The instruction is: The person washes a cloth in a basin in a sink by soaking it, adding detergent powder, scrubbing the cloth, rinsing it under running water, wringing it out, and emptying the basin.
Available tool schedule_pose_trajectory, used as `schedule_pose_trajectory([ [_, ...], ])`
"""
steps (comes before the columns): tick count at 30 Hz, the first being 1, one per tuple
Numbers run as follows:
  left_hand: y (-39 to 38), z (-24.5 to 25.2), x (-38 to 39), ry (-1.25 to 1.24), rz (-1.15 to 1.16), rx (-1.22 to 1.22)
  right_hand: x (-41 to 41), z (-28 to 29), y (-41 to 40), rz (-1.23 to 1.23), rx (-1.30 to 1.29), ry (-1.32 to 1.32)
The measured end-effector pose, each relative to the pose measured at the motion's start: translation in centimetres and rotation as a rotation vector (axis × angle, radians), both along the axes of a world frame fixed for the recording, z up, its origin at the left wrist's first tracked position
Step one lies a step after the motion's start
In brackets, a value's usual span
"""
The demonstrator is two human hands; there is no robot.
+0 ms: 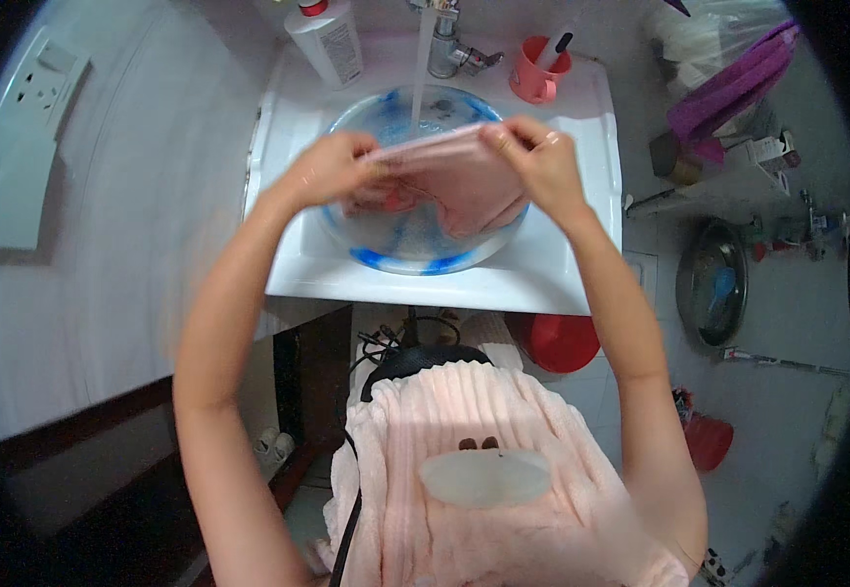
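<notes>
A wet pink cloth (461,172) is stretched between my two hands above a round clear plastic basin (436,263) with blue patches. My left hand (340,169) pinches its left end, which is blurred. At the upper right corner, my right hand (538,158) grips the cloth, and its lower part hangs toward the water. From the faucet (448,51) a stream of water (421,73) runs into the basin behind the cloth. The basin sits in a white ceramic sink (425,287). Whether the cloth's lower edge touches the water is hard to see.
A white pump bottle (329,48) and a pink cup (538,70) with a handled item stand on the sink's back ledge. A purple towel (733,88) hangs at right. Below are a red bucket (564,341) and a metal basin (711,282). A socket panel (39,95) is on the left wall.
</notes>
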State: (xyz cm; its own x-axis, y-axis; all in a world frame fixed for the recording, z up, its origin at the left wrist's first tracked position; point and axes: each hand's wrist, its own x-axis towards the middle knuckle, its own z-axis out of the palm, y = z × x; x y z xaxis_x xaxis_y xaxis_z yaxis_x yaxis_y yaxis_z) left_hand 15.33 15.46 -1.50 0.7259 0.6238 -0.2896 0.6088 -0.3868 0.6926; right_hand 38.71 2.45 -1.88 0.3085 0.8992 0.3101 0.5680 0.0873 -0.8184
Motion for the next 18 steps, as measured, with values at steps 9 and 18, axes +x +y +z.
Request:
schedule_pose_trajectory([
  [9,-2.5,-15.6,3.2,0.63,-0.095,0.436,-5.1,-15.7,2.8,-0.093,-0.685,-0.52],
  [18,-1.3,-19.0,6.5,0.669,-0.033,0.313,-6.8,-20.5,7.7,-0.267,-0.723,-0.519],
])
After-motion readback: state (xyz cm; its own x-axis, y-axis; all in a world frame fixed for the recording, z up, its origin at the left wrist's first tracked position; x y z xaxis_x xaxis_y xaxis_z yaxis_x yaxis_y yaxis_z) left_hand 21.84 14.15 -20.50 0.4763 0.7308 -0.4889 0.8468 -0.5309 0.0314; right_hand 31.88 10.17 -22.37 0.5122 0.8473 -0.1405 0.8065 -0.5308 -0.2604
